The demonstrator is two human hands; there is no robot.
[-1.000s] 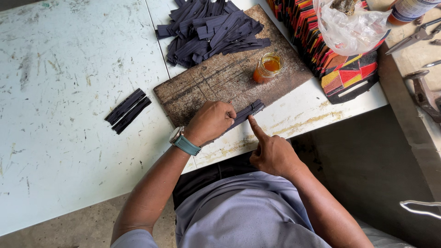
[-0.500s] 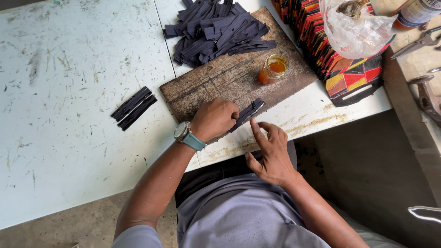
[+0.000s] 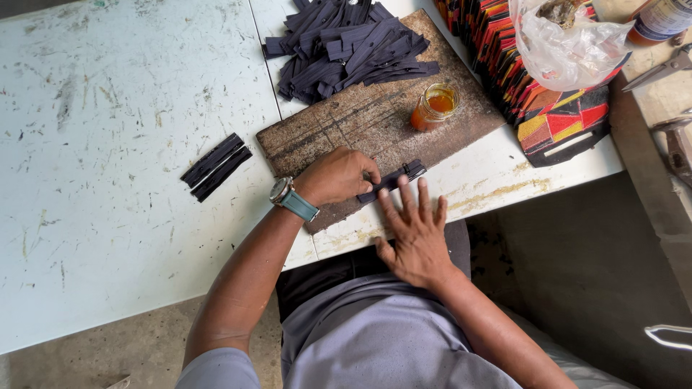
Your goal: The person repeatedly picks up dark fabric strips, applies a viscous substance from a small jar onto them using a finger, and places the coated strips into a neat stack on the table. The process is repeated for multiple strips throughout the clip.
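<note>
At the upper right of the frame a clear plastic bag [image 3: 569, 43] lies on a stack of red, yellow and black patterned cloth pieces [image 3: 533, 94]. Left of it, a small glass jar of amber liquid [image 3: 435, 106] stands on a worn wooden board [image 3: 346, 133], beside a heap of dark strips [image 3: 346, 43]. Two more strips [image 3: 216, 166] lie at centre left on the white table [image 3: 108, 108]. The left hand [image 3: 335, 176], fingers curled together, presses on a dark strip [image 3: 393, 179] at the board's lower edge. The right hand [image 3: 414, 230] lies flat, fingers spread apart, fingertips just beside that strip.
</note>
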